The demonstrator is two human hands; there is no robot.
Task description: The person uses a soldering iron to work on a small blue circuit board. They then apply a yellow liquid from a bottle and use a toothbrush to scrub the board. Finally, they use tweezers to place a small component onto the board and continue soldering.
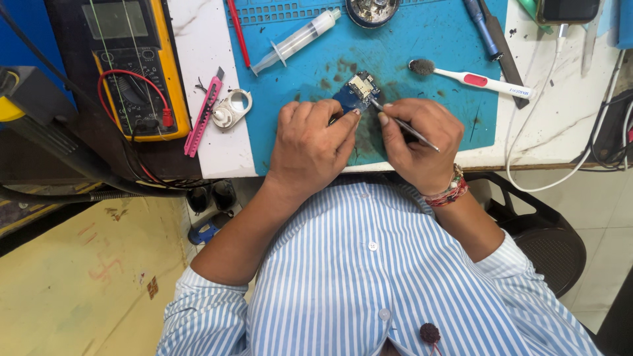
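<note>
Blue mat (435,112) carries a small circuit board (357,91); left hand (310,148) pinches its near edge to steady it, while right hand (415,142) grips a thin metal tool (403,125), tip touching the board.

Small blue circuit board (356,91) partly hidden under left hand (310,148) fingertips. Thin metal tool (403,125) mostly covered by right hand (417,142). Round metal tin (372,9), yellow multimeter (135,66) and dark phone (567,9) cut by top edge. Board parts too small to tell.
</note>
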